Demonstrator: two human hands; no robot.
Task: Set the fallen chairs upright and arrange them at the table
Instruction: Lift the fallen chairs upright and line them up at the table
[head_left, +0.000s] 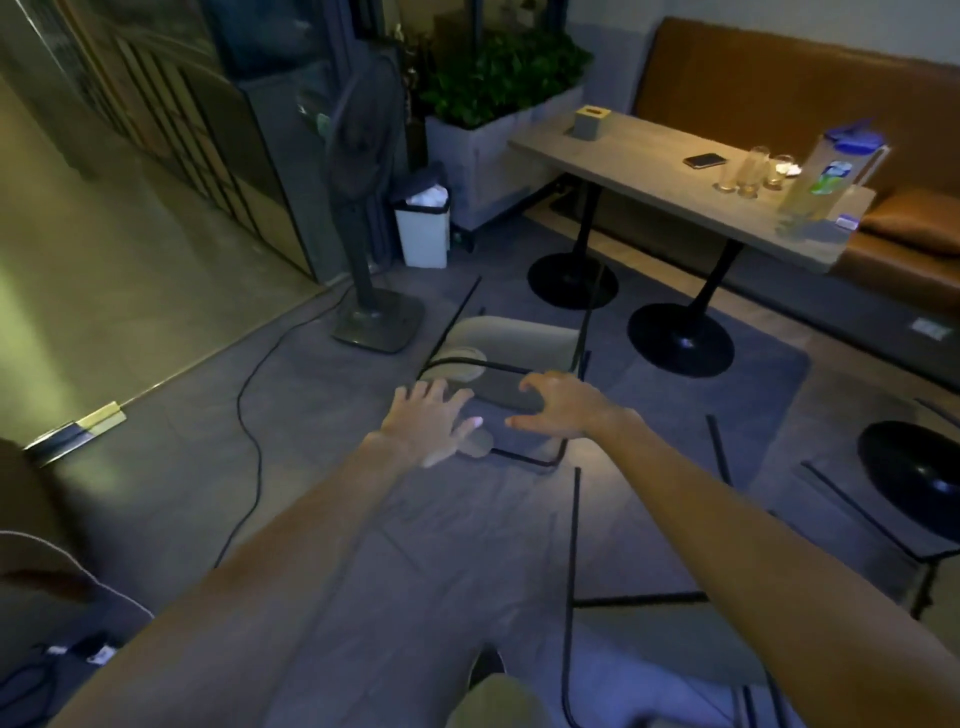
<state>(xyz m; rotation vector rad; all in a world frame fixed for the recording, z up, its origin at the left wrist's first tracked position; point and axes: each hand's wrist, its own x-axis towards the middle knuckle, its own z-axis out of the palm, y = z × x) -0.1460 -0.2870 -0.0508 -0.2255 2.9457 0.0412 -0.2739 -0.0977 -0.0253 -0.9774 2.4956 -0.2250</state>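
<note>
Head view: I find both grips, left hand (434, 418) and right hand (558, 405), spread open, empty, over the fallen chair (511, 358); none yet upright at the counter (649, 156).

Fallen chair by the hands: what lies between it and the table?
In the head view, only bare floor and the table's two black pedestal bases lie between the fallen chair and the tabletop. Both hands hover open over it.

matt wood table (649, 171), glossy leather bench (779, 88)
</note>
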